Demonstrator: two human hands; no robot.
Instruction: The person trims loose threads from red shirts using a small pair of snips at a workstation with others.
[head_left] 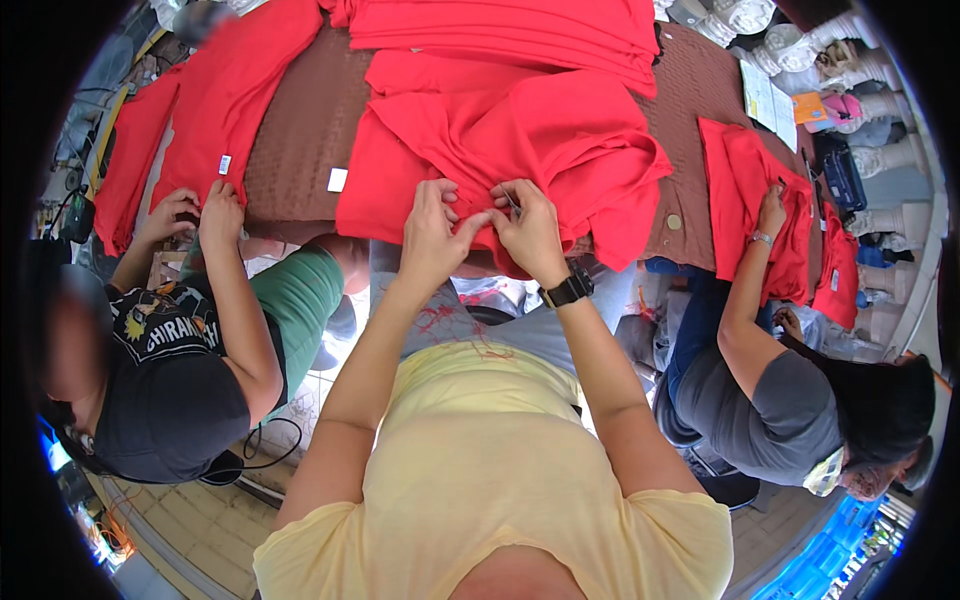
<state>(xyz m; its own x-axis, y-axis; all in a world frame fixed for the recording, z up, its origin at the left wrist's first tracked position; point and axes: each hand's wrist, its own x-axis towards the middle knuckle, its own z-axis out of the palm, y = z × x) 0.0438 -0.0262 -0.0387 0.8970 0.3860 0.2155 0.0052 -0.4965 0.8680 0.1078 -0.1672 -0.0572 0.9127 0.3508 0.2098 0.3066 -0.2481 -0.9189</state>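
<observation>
Softly rumpled red cloth [560,135] beneath left grip [433,235] and right grip [534,236] — both half-curled, any pinch unclear.

Brt ctr (dk, warped edges)

Garment wkshp: red cloth pcs [565,125] across brown tbl [295,130], L co-wkr [175,415], R co-wkr [765,415], thread scraps [437,318].

Both hands [432,237] [534,236] close together, fingers [521,190] bent, thumbs [471,229] apparently in contact, forearms [385,328] outstretched.
</observation>
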